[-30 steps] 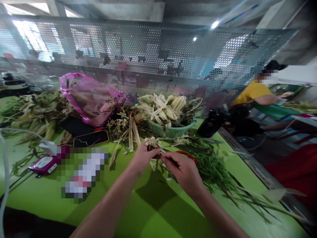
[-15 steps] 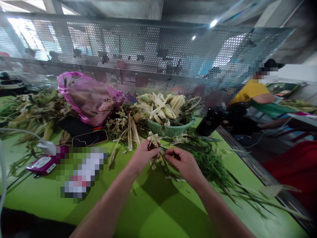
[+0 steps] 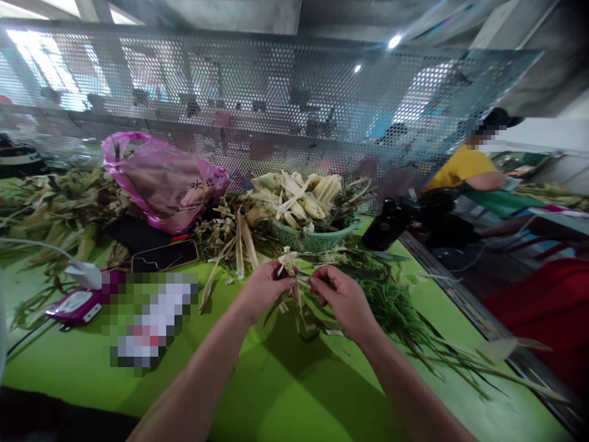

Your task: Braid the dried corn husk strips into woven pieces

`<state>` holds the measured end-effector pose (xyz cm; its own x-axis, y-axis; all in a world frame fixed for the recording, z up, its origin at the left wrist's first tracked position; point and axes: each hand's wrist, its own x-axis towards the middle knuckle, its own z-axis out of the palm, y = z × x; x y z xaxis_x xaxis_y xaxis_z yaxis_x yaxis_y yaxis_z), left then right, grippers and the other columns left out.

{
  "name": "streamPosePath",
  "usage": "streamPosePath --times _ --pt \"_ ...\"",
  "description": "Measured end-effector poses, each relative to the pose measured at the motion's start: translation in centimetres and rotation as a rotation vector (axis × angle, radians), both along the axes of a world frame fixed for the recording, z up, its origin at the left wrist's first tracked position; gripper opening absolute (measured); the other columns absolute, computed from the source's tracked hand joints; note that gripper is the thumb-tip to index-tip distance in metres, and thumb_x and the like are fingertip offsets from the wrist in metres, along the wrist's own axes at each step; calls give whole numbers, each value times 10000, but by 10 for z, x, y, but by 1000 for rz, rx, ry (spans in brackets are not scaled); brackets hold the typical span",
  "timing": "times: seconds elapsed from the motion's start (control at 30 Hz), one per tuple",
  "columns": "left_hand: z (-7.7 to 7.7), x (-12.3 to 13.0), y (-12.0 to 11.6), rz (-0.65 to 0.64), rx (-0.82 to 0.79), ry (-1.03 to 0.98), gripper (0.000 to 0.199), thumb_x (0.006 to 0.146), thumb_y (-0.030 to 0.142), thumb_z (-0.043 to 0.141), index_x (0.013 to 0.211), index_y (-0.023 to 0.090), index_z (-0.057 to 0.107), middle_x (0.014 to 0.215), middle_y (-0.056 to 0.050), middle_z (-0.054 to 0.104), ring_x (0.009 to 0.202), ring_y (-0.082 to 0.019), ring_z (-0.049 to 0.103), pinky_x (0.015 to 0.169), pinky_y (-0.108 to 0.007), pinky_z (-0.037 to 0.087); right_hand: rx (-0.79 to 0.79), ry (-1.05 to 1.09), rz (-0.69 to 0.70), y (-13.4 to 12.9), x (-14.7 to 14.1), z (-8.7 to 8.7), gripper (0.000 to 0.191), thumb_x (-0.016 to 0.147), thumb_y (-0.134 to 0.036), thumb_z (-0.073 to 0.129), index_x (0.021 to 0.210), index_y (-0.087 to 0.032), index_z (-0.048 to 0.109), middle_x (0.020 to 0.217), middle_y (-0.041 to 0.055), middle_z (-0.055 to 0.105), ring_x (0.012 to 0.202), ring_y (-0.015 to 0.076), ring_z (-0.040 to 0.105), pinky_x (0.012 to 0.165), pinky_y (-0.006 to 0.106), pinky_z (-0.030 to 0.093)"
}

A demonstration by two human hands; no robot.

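**Above the green counter, a light husk piece between two hands**

Over the near middle of the counter (image 3: 257,393), I see the left hand (image 3: 269,285) clamped on a folded husk piece (image 3: 288,261), its pale top showing between thumb and fingers. I judge it light, dry and fairly brittle, with papery strips (image 3: 300,304) hanging beneath that would bend easily and tear if tugged. The gathered neck below the top looks the safest place to take hold. Just beside it, the right hand (image 3: 338,298) has thumb and fingers pinched together near the strips; a red speck shows at the fingertips, too small for me to name.

Around them, from the left: a heap of dry leaves (image 3: 59,199), a purple power strip (image 3: 76,306) with a white plug (image 3: 83,275), a pixelated object (image 3: 154,322), a pink plastic bag (image 3: 163,184) and a smartphone (image 3: 164,256). Behind the hands, a green basket (image 3: 317,240) full of pale husks (image 3: 304,199) limits reach forward. To the right, shredded green leaves (image 3: 396,304) crowd the right wrist, and to me look the likeliest thing to snag. Beyond the counter sits a person in yellow (image 3: 469,167).
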<state>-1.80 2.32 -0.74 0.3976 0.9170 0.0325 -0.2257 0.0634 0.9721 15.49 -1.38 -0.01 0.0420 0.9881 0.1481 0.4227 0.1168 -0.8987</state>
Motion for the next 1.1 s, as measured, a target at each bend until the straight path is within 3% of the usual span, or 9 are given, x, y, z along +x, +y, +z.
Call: streamPosePath --times 0.13,0.27,0.7,0.8,0.93,1.1 --pt "3 -1 -1 39 -12 -11 239 644 228 710 847 133 625 720 -1 594 653 -109 523 670 -242 424 -174 174 103 -5 -9 6 318 754 -458 642 866 -166 583 669 -18 518 540 99 470 461 209 407" --pt "0 -1 -1 56 17 15 211 673 215 687 856 139 614 742 -4 598 692 -117 538 697 -249 432 -292 279 174 -7 -14 4 350 709 -473 694 737 -150 563 611 -42 482 493 73 438 448 197 365" --pt "0 -3 -1 -15 -23 -21 239 643 205 712 859 124 649 750 -16 613 702 -111 535 691 -228 418 -190 224 97 -4 -6 7 308 711 -439 684 680 -163 552 593 -31 493 526 89 441 487 212 369" --pt "3 -5 -2 -20 -57 -19 258 648 267 725 851 121 660 730 -17 604 634 -93 503 603 -210 389 -172 153 126 -5 -4 9 301 731 -449 673 781 -163 594 686 0 567 615 123 522 556 239 425" --pt "3 -3 -5 -114 -97 -2 292 632 323 749 816 113 661 711 -29 600 608 -91 495 563 -206 374 -117 180 91 -6 -3 13 378 789 -470 616 1035 -183 603 978 67 645 873 185 598 747 293 478" --pt "-5 1 -7 -283 -69 109 244 661 339 717 740 118 649 625 8 529 562 -77 440 555 -211 365 -148 341 116 -5 -6 8 404 721 -411 701 1065 -221 608 995 41 656 910 178 602 811 296 470"
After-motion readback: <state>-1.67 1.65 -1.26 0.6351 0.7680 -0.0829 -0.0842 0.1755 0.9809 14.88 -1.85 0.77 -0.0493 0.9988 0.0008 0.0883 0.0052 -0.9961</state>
